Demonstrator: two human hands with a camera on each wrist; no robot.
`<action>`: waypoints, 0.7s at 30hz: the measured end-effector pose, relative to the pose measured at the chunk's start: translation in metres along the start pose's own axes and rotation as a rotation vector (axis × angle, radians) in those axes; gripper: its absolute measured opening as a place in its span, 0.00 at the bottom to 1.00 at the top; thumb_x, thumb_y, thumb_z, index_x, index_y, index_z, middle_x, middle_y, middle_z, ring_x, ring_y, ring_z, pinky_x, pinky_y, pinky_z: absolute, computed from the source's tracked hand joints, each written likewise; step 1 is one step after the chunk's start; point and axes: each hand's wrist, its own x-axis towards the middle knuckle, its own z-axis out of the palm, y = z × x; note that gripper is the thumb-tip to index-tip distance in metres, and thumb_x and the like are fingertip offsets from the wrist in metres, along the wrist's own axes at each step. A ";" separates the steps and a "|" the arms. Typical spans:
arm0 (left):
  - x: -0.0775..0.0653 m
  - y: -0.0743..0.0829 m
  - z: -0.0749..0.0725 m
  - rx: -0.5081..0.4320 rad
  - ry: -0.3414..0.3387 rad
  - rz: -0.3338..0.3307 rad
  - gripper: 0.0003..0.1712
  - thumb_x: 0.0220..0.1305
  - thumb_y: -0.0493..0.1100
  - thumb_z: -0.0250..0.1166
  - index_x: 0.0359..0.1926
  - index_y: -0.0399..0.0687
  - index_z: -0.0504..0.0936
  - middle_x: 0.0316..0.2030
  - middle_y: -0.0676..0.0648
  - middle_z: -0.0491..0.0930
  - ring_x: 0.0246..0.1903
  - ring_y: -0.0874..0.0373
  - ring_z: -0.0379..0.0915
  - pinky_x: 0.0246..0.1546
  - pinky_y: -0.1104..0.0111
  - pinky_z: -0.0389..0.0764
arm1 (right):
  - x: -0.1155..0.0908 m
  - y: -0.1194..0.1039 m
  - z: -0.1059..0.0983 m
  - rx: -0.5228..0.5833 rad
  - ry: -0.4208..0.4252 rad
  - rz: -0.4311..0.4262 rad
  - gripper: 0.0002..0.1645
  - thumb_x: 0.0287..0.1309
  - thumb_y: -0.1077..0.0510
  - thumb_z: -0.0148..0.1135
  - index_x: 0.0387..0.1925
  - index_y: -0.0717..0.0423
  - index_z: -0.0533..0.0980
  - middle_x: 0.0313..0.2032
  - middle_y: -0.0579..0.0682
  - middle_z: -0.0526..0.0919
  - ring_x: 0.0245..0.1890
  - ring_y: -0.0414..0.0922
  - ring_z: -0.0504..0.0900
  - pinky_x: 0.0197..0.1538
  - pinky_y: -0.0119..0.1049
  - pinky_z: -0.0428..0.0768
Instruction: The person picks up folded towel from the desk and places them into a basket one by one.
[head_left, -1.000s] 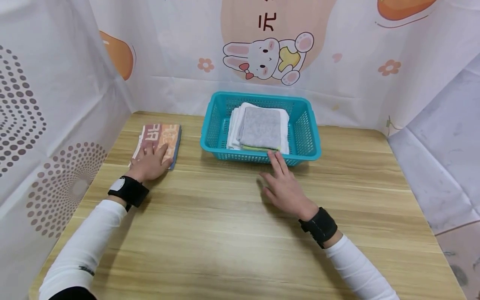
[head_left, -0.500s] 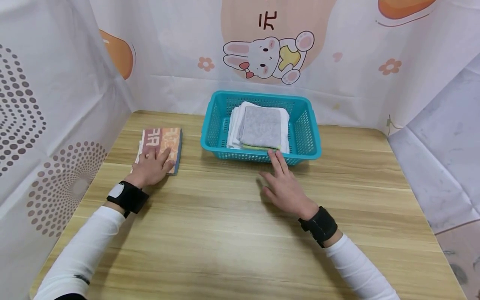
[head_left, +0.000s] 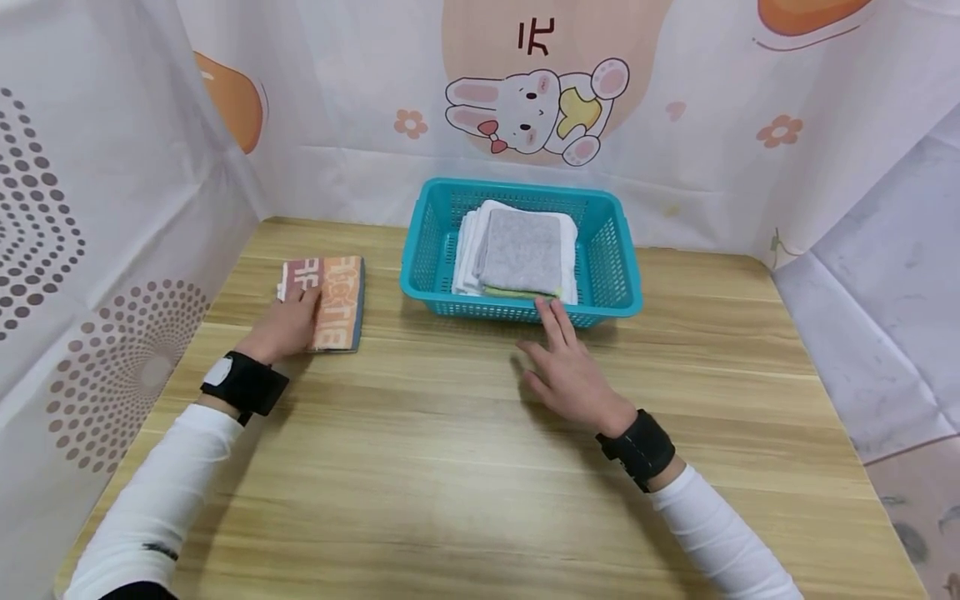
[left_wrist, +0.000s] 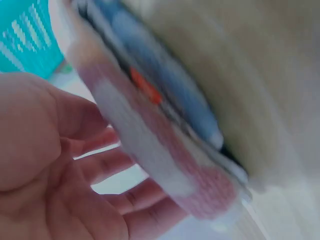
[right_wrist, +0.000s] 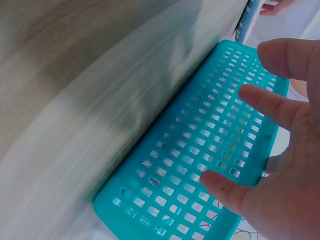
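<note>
On the left of the table lies a folded pile of towels [head_left: 341, 304], its top one maroon and orange with pale patterns. My left hand [head_left: 281, 329] rests on the pile's left part, fingers fairly straight. Thumb and fingertips touch the patterned top towel [left_wrist: 145, 135] in the left wrist view, above blue and grey layers. Against the front rim of a teal basket [head_left: 480, 310] two fingers of my right hand [head_left: 573, 383] rest, the others spread. Inside that basket are folded cloths, a grey one [head_left: 521, 250] on top of white ones [head_left: 567, 258], with a green edge showing.
The wooden table [head_left: 450, 467] spreads in front of both hands. A white printed curtain [head_left: 337, 92] rises directly behind the basket and along the left side.
The towel pile has shifted slightly toward me. Afterward my left hand moved left across it, uncovering more of the orange part. The right hand and basket stay in place.
</note>
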 end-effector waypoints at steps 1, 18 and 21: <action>0.001 -0.003 -0.002 -0.012 0.008 0.000 0.27 0.76 0.34 0.39 0.70 0.24 0.54 0.61 0.15 0.56 0.59 0.22 0.58 0.61 0.34 0.57 | 0.000 0.000 0.000 -0.002 -0.002 0.000 0.21 0.64 0.57 0.63 0.57 0.60 0.78 0.77 0.64 0.37 0.77 0.60 0.33 0.70 0.60 0.59; 0.004 -0.040 -0.015 -0.228 -0.152 -0.067 0.41 0.76 0.46 0.52 0.76 0.31 0.43 0.70 0.18 0.40 0.66 0.17 0.40 0.62 0.32 0.53 | 0.001 -0.001 0.001 -0.002 0.010 -0.011 0.21 0.63 0.58 0.65 0.56 0.60 0.78 0.77 0.64 0.38 0.77 0.61 0.33 0.69 0.62 0.59; 0.004 -0.039 -0.014 -0.227 -0.161 -0.062 0.40 0.76 0.45 0.52 0.76 0.31 0.43 0.70 0.18 0.40 0.66 0.17 0.41 0.62 0.33 0.54 | 0.001 -0.001 0.001 -0.002 0.007 -0.006 0.21 0.63 0.57 0.64 0.56 0.60 0.78 0.77 0.64 0.37 0.77 0.60 0.32 0.69 0.63 0.59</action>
